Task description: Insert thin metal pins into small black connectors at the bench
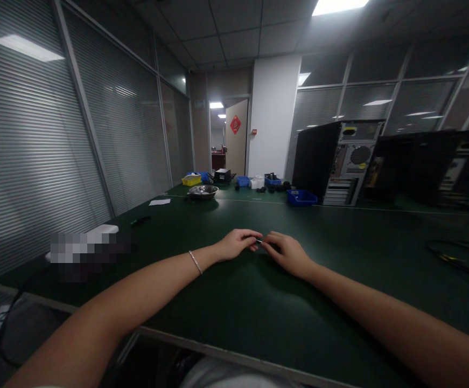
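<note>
Over the green table (234, 302), both hands meet with their fingertips close together. My left hand (236, 244), with a beaded bracelet (196, 262) at the wrist, is closed in a pinch. Facing it is my right hand (289, 254), its thumb and fingers also pressed together. A tiny, thin, pale piece (259, 241) shows between the two sets of fingertips, with something dark beside it on the left. It is too small to name, and the fingers hide most of it.
A metal bowl (203, 192), a yellow basket (191, 180) and a blue tray (301, 198) stand toward the back. A computer tower (335, 164) is at the right rear. Black cables (460, 258) lie right; a paper (159, 202) and a dark green object (140, 220) lie left.
</note>
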A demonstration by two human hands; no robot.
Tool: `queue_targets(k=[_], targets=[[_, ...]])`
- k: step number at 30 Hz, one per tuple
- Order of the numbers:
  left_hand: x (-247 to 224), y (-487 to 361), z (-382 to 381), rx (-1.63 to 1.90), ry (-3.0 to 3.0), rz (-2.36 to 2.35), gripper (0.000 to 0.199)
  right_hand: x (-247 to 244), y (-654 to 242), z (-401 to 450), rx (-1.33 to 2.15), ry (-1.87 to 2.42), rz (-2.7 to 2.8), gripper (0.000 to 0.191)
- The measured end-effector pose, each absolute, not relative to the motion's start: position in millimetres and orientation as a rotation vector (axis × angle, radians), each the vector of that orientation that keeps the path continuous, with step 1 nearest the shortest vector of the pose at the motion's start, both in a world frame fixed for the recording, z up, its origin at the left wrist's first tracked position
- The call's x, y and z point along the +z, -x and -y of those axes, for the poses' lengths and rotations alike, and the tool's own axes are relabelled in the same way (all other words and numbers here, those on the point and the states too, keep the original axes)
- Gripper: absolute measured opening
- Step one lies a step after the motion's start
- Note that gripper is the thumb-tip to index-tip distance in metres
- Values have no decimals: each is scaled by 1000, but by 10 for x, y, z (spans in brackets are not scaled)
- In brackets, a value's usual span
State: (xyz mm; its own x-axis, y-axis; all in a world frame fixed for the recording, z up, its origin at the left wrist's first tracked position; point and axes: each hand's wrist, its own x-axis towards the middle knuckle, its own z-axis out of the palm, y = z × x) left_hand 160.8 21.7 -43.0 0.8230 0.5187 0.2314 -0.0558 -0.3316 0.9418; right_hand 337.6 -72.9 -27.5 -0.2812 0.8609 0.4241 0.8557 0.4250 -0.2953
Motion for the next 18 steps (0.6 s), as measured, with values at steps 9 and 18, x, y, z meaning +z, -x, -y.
queue_targets(k=[9,18], targets=[[-481,-1619,-276,706,-1883,-415,29,-279,-3389,716,4,1502,2106,26],[-479,-1627,-272,756,-1944,-447,28,-286,-3384,720,9,1492,2098,24]])
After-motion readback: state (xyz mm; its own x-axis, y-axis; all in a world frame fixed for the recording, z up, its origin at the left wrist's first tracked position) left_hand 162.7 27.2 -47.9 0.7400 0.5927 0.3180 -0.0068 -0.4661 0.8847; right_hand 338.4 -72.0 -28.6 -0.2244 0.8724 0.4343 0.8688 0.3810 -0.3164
